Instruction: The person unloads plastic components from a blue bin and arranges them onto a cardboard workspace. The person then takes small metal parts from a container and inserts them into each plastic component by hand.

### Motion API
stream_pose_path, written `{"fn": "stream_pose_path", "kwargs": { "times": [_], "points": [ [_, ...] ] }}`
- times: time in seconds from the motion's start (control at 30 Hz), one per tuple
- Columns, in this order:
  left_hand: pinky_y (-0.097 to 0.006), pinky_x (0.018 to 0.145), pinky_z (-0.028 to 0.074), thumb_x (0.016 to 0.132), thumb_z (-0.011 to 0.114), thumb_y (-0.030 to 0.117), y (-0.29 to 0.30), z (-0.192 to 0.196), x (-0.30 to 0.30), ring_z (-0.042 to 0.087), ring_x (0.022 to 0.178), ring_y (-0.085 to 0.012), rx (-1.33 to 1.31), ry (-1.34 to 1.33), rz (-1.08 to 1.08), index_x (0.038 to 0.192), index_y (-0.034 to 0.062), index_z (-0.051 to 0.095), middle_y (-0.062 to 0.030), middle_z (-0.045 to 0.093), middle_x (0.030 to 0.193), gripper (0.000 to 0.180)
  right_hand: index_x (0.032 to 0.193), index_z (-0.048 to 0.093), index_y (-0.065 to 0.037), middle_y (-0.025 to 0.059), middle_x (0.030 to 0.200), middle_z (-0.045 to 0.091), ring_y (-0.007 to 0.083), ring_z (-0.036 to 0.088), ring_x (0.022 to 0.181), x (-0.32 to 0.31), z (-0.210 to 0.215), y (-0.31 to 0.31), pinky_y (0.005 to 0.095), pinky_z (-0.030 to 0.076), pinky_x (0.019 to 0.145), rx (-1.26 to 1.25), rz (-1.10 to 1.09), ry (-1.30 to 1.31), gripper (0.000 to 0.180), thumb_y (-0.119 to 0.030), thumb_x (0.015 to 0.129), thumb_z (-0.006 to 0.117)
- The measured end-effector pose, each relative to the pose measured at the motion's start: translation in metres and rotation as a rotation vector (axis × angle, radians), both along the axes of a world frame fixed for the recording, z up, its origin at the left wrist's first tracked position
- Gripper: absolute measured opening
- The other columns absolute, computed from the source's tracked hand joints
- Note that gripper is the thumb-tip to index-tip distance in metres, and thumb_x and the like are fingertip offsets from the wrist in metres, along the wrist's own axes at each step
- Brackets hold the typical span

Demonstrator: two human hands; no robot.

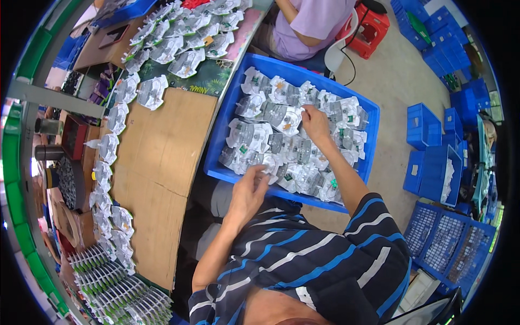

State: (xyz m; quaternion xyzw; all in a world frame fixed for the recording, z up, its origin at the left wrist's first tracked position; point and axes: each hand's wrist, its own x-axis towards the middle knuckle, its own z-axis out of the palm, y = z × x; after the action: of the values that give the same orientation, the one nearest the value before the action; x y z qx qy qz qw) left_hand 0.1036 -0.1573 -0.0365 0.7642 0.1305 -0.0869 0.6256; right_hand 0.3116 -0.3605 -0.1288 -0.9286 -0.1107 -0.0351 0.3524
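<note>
Clear parts (pixel 249 134) sit in rows in the bin (pixel 374 132), likely to save space, the left hand's (pixel 248 195) grip loosely spread near them, the right hand's (pixel 317 125) at one, pinching or not I cannot tell.

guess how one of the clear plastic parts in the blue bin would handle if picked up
The clear plastic part is probably stiff, since it holds a crisp moulded outline. It is likely light for its size, as it looks thin and see-through. Its jutting edges may snag, since neighbouring parts lie packed close in the blue bin.
</note>
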Motion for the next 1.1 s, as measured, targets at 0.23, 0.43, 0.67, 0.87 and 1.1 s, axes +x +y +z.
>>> {"fn": "stream_pose_path", "kwargs": {
  "times": [0.23, 0.43, 0.67, 0.87, 1.1],
  "points": [
    [-0.028, 0.069, 0.054, 0.096, 0.057, 0.009, 0.033, 0.006, -0.038, 0.066, 0.078, -0.0154, -0.034, 0.079, 0.193, 0.121, -0.0051, 0.055, -0.0117, 0.067, 0.093, 0.029, 0.11, 0.061, -0.002, 0.023, 0.093, 0.069, 0.0392, 0.068, 0.082, 0.009, -0.014, 0.022, 0.0491, 0.054, 0.074, -0.312, 0.022, -0.093, 0.024, -0.016, 0.092, 0.057],
    [-0.024, 0.067, 0.05, 0.099, 0.055, 0.011, 0.056, 0.01, -0.077, 0.063, 0.082, -0.0121, -0.19, 0.064, 0.447, 0.123, -0.0023, 0.053, -0.0078, 0.065, 0.097, 0.028, 0.118, 0.056, 0.004, 0.0274, 0.099, 0.066, 0.0451, 0.064, 0.088, 0.01, -0.005, 0.032, 0.0514, 0.051, 0.075, -0.43, 0.08, -0.071, 0.037, -0.019, 0.09, 0.061],
    [-0.024, 0.067, 0.05, 0.1, 0.053, 0.013, 0.108, 0.019, -0.166, 0.062, 0.08, -0.0113, -0.18, -0.066, 0.906, 0.124, -0.0026, 0.052, -0.0073, 0.065, 0.094, 0.029, 0.115, 0.064, 0.003, 0.0117, 0.09, 0.068, 0.0164, 0.065, 0.072, -0.069, 0.07, 0.124, 0.0294, 0.053, 0.064, 0.243, 0.519, 0.197, 0.028, -0.016, 0.094, 0.062],
    [-0.027, 0.059, 0.048, 0.099, 0.054, 0.02, 0.178, -0.036, -0.292, 0.056, 0.069, -0.01, 0.665, -0.058, 1.479, 0.128, 0.0027, 0.05, -0.0023, 0.057, 0.085, 0.034, 0.119, 0.063, -0.002, 0.0125, 0.108, 0.068, 0.0204, 0.065, 0.101, -0.177, 0.112, 0.302, 0.0332, 0.052, 0.087, 0.351, 1.018, 0.342, 0.03, -0.019, 0.095, 0.062],
    [-0.02, 0.05, 0.035, 0.1, 0.055, 0.023, 0.231, -0.014, -0.303, 0.044, 0.058, -0.005, 0.457, -0.058, 1.382, 0.138, 0.0075, 0.049, -0.0003, 0.054, 0.072, 0.041, 0.105, 0.054, 0.006, 0.0263, 0.103, 0.062, 0.0432, 0.063, 0.094, -0.265, 0.073, 0.441, 0.0505, 0.051, 0.082, 0.223, 1.042, 0.196, 0.031, -0.016, 0.084, 0.063]
  ]
}}
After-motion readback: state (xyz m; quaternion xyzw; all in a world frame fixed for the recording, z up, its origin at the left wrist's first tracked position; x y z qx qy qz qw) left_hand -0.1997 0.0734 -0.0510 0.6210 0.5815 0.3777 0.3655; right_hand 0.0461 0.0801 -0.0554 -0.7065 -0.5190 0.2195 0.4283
